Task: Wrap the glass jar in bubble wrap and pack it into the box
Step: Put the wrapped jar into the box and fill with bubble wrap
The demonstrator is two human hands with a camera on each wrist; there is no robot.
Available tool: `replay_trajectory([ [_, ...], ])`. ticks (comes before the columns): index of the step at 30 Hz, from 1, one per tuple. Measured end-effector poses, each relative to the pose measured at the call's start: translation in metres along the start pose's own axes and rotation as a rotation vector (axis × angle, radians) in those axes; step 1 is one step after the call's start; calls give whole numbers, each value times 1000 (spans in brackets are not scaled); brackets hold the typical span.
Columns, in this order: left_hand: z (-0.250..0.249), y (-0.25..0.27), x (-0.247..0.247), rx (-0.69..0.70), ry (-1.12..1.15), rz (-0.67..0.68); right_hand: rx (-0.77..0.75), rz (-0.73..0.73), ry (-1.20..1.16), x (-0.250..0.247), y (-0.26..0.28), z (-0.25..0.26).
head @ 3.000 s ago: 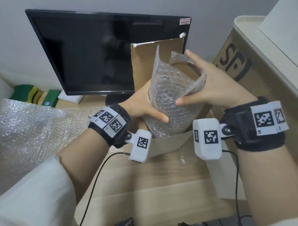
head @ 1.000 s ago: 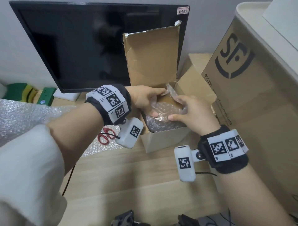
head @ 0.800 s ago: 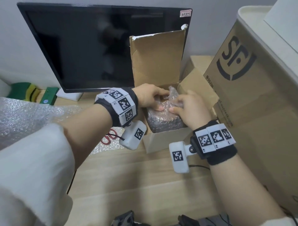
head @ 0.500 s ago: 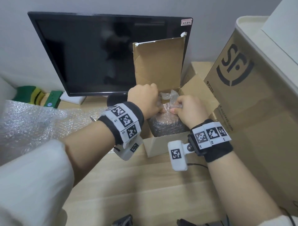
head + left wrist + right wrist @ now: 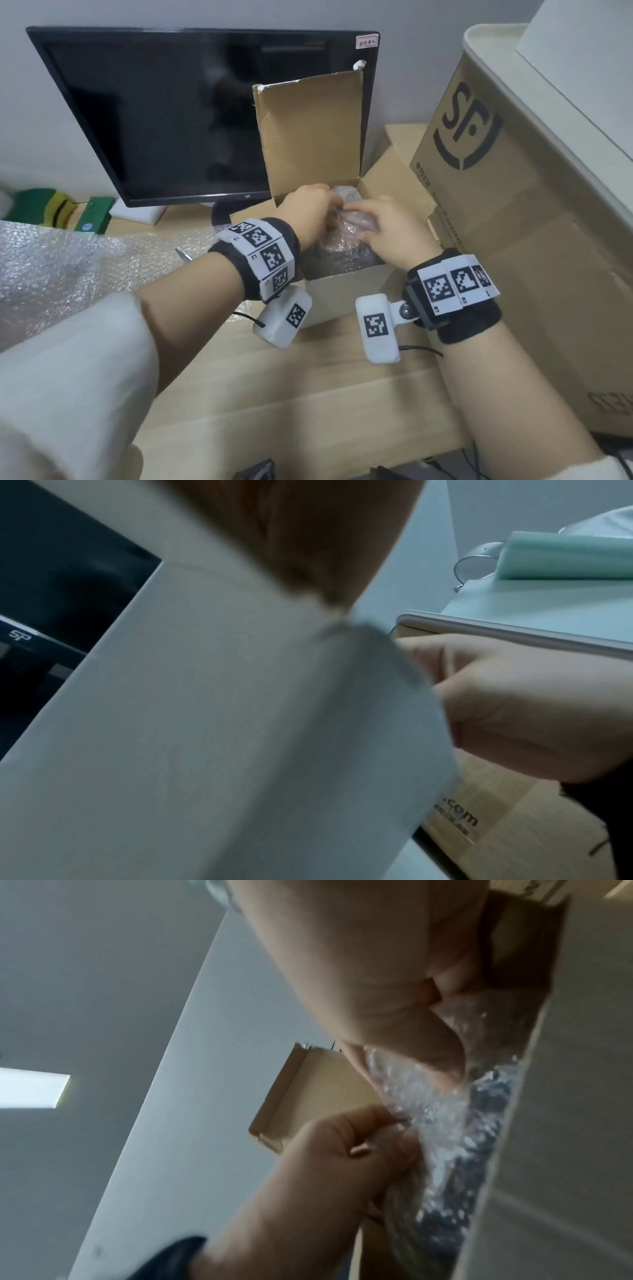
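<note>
The small cardboard box (image 5: 342, 294) stands on the desk with its back flap (image 5: 311, 133) upright. Inside it sits the glass jar bundled in bubble wrap (image 5: 342, 246); the glass itself is hidden by the wrap. Both hands reach into the box from above. My left hand (image 5: 329, 209) pinches the loose top of the wrap. My right hand (image 5: 359, 212) curls over the wrap from the right. In the right wrist view, the right hand's thumb (image 5: 428, 1047) presses onto the bubble wrap (image 5: 445, 1123), and the left hand (image 5: 356, 1139) pinches its edge just inside the box wall (image 5: 565, 1123).
A black monitor (image 5: 171, 120) stands behind the box. A large printed carton (image 5: 513, 222) fills the right side, close to my right wrist. A loose bubble wrap sheet (image 5: 68, 267) lies at the left with a scissors tip (image 5: 183, 255) on it. Wooden desk (image 5: 308, 394) in front.
The wrapped jar, held above the box three seconds ago, now sits down inside it. Both hands have come together over its top and gathered the loose wrap.
</note>
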State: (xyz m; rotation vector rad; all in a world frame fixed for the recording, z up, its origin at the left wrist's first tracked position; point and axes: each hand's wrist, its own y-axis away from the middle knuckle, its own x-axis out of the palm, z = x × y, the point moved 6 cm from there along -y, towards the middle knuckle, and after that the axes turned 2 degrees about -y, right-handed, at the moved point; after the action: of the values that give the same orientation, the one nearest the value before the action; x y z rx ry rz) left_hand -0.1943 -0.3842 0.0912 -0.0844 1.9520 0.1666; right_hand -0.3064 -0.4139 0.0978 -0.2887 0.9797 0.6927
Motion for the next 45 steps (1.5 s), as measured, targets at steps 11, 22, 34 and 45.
replay_trajectory([
  [11,-6,8,5,0,1,34,123,-486,6,-12,-2,-7],
  [22,-11,-2,7,-51,35,-75,-3,-344,-705,-7,27,-38],
  [34,11,8,0,-77,71,-109,398,-111,-878,78,34,-71],
  [45,25,17,-2,-72,141,-115,431,191,181,112,37,-149],
])
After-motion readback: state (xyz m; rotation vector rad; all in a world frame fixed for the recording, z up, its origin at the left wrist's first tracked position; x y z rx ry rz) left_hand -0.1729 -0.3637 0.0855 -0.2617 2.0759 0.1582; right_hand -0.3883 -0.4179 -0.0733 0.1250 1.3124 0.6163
